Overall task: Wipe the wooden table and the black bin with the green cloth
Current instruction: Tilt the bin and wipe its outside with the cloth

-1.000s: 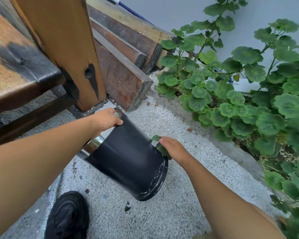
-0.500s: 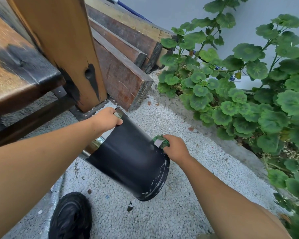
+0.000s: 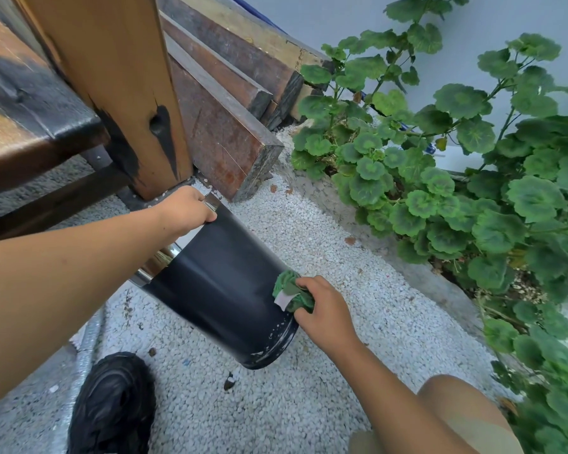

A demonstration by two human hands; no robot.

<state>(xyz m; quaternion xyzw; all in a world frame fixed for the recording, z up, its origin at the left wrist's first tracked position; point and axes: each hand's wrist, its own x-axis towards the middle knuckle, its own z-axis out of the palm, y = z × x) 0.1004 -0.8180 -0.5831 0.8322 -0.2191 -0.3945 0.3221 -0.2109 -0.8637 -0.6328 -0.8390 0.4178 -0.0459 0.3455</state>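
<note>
The black bin (image 3: 220, 283) is tipped on its side above the white gravel, its base pointing toward me and its shiny metal rim toward the table. My left hand (image 3: 186, 209) grips that rim at the top. My right hand (image 3: 322, 309) holds the bunched green cloth (image 3: 291, 291) pressed against the bin's right side near the base. The wooden table (image 3: 23, 126) fills the upper left, with its thick leg (image 3: 118, 83) just behind the bin.
Dark timber beams (image 3: 230, 119) lie stacked behind the table leg. Leafy green plants (image 3: 456, 178) crowd the right side along a concrete kerb. My black shoe (image 3: 112, 404) rests on the gravel at the lower left. A pale wall stands at the back.
My right hand has slid the green cloth down the bin's side toward the base and the cloth shows more. The left hand keeps its grip on the rim.
</note>
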